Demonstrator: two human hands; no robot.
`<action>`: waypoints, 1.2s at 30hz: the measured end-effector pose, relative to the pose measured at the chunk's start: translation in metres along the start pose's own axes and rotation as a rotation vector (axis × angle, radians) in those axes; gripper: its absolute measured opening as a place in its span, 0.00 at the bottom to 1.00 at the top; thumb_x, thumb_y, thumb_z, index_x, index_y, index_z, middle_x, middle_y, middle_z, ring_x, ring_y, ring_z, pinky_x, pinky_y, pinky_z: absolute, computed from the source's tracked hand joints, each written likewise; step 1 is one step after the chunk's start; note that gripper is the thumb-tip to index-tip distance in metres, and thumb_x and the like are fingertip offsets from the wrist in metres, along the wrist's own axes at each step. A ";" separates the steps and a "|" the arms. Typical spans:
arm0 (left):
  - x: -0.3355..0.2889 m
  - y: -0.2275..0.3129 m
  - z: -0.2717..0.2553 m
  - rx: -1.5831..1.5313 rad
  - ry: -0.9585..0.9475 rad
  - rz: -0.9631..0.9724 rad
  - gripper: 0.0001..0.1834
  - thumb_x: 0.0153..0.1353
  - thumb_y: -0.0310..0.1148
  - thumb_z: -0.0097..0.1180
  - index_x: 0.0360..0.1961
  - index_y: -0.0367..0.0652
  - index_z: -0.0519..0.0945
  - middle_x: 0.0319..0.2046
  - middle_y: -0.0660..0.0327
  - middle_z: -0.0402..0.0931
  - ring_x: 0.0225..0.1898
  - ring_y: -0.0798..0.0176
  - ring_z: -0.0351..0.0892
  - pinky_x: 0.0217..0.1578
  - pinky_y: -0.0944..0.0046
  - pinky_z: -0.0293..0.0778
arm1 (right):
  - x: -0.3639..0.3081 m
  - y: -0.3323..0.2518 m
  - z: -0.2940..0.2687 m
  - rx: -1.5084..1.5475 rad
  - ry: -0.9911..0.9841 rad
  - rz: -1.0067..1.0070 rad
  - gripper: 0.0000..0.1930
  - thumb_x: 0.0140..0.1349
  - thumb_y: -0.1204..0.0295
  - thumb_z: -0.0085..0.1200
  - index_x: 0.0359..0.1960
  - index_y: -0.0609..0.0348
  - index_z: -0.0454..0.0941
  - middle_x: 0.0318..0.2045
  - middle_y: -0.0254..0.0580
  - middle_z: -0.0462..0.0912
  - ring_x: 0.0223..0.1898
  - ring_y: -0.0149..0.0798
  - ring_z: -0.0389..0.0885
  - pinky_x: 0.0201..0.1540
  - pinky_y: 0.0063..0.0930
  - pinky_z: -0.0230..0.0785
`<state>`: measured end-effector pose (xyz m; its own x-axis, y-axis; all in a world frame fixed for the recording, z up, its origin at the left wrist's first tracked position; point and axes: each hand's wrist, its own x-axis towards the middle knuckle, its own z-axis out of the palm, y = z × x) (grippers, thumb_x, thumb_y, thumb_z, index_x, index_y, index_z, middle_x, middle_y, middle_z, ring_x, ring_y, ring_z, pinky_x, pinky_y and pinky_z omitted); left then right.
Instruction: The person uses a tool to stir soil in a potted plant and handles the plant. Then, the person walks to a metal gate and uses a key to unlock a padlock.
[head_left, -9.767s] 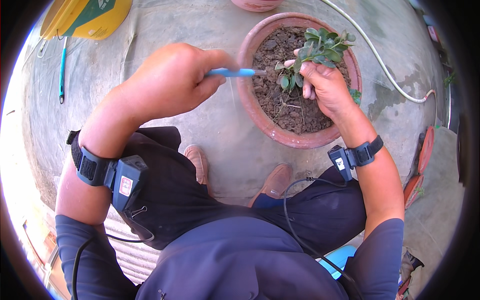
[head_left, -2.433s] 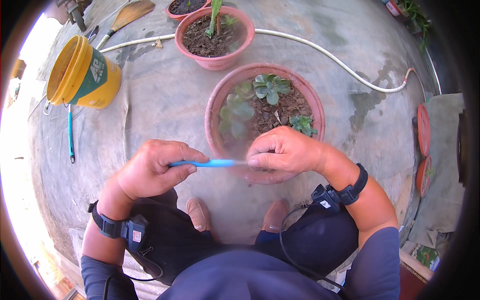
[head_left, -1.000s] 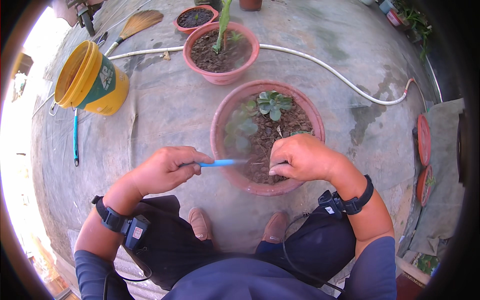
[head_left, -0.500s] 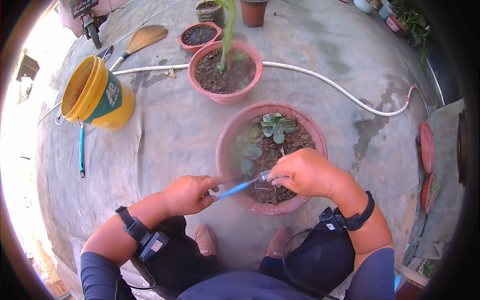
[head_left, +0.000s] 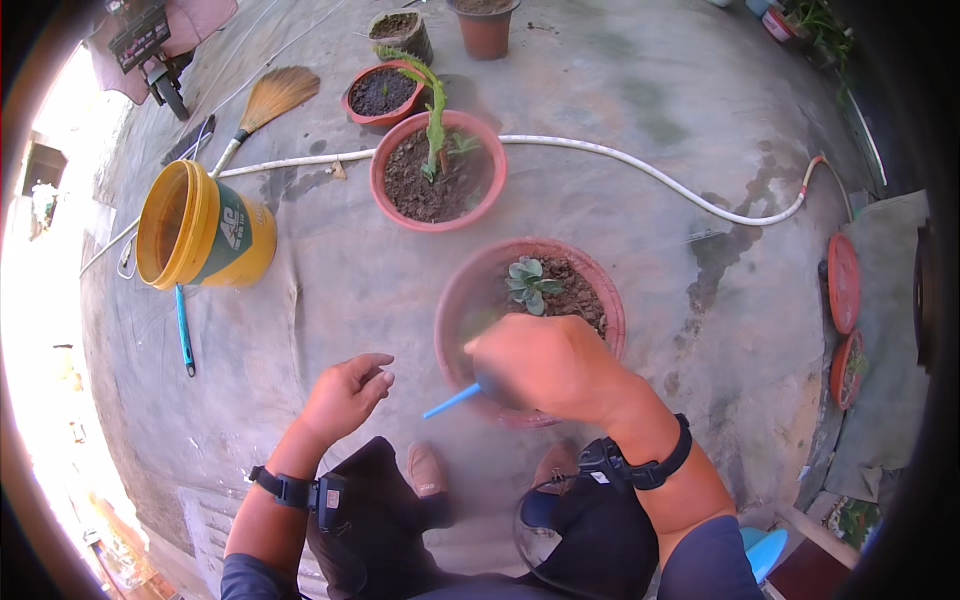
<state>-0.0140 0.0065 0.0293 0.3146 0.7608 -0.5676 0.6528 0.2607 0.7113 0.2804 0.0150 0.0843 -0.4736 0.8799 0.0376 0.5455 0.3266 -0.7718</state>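
My right hand point(head_left: 550, 365), blurred, is over the near part of a wide reddish pot point(head_left: 617, 310). Its fingers are closed on a slim blue-handled tool point(head_left: 452, 401), whose handle sticks out toward the lower left. The tool's other end is hidden by the hand. Soil point(head_left: 580, 292) fills the pot, and a grey-green rosette succulent point(head_left: 533, 285) stands in it just beyond my knuckles. To the left of the pot, my left hand point(head_left: 350, 395) hangs in the air with fingers apart and nothing in it.
A second reddish pot point(head_left: 382, 190) holds a tall cactus-like plant. Behind it stand smaller pots. At left are a yellow bucket point(head_left: 245, 245), a straw broom point(head_left: 280, 97) and a turquoise-handled tool point(head_left: 185, 335). A white hose point(head_left: 640, 163) crosses the floor.
My left hand has let go of the blue handle and drawn back left. The right hand has moved left and nearer, keeping the tool. The view has shifted a little.
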 end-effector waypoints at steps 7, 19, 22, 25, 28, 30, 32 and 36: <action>-0.066 0.134 0.018 -1.311 -0.183 -0.181 0.32 0.68 0.54 0.34 0.57 0.36 0.67 0.50 0.53 0.71 0.53 0.57 0.72 0.53 0.58 0.69 | -0.004 -0.111 -0.020 0.009 0.292 -0.133 0.19 0.51 0.68 0.57 0.46 0.57 0.76 0.42 0.44 0.79 0.46 0.47 0.77 0.48 0.35 0.70; -0.203 0.401 -0.035 -0.255 -0.021 0.831 0.33 0.64 0.52 0.40 0.62 0.38 0.62 0.65 0.47 0.53 0.67 0.47 0.51 0.63 0.50 0.52 | -0.115 -0.232 -0.124 0.512 0.411 0.489 0.24 0.66 0.61 0.41 0.60 0.60 0.63 0.59 0.49 0.65 0.62 0.45 0.63 0.63 0.38 0.56; -0.217 0.422 -0.034 0.429 -0.035 1.206 0.27 0.55 0.47 0.51 0.54 0.45 0.71 0.55 0.53 0.68 0.58 0.47 0.65 0.58 0.49 0.61 | -0.117 -0.287 -0.151 1.319 0.307 0.422 0.23 0.68 0.59 0.39 0.59 0.60 0.64 0.59 0.45 0.66 0.61 0.39 0.65 0.62 0.38 0.57; -0.225 0.413 -0.065 0.586 0.043 0.865 0.19 0.59 0.43 0.49 0.47 0.44 0.75 0.43 0.54 0.76 0.47 0.49 0.74 0.52 0.52 0.66 | -0.136 -0.324 -0.209 2.101 0.061 0.471 0.22 0.67 0.60 0.42 0.57 0.60 0.67 0.53 0.43 0.74 0.56 0.39 0.71 0.58 0.34 0.63; -0.249 0.356 -0.090 0.805 0.035 0.520 0.16 0.63 0.41 0.45 0.44 0.43 0.76 0.36 0.54 0.78 0.41 0.50 0.77 0.47 0.54 0.70 | -0.182 -0.325 -0.257 1.087 -0.055 0.580 0.16 0.64 0.66 0.46 0.49 0.60 0.76 0.38 0.36 0.80 0.41 0.35 0.78 0.47 0.27 0.70; -0.279 0.344 -0.103 0.826 -0.028 0.384 0.14 0.62 0.39 0.46 0.43 0.46 0.78 0.38 0.54 0.78 0.41 0.50 0.77 0.44 0.54 0.72 | -0.222 -0.306 -0.260 0.579 -0.118 0.568 0.16 0.62 0.62 0.48 0.46 0.54 0.79 0.38 0.38 0.82 0.39 0.39 0.80 0.46 0.29 0.70; -0.300 0.315 -0.107 0.829 -0.108 0.256 0.13 0.62 0.38 0.46 0.41 0.49 0.80 0.38 0.55 0.78 0.41 0.51 0.78 0.42 0.55 0.74 | -0.262 -0.284 -0.252 0.123 -0.242 0.603 0.16 0.59 0.56 0.50 0.39 0.50 0.82 0.39 0.41 0.82 0.39 0.42 0.80 0.45 0.31 0.70; -0.333 0.249 -0.104 0.887 -0.299 0.070 0.13 0.60 0.39 0.45 0.38 0.49 0.81 0.38 0.55 0.79 0.42 0.51 0.78 0.42 0.55 0.74 | -0.310 -0.275 -0.224 -0.068 -0.490 0.845 0.18 0.56 0.52 0.50 0.33 0.51 0.83 0.35 0.42 0.83 0.39 0.45 0.80 0.43 0.35 0.70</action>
<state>-0.0277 -0.1200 0.4386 0.4568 0.5415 -0.7058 0.8738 -0.4221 0.2417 0.4316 -0.2706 0.4272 -0.1348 0.5978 -0.7902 0.8687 -0.3124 -0.3845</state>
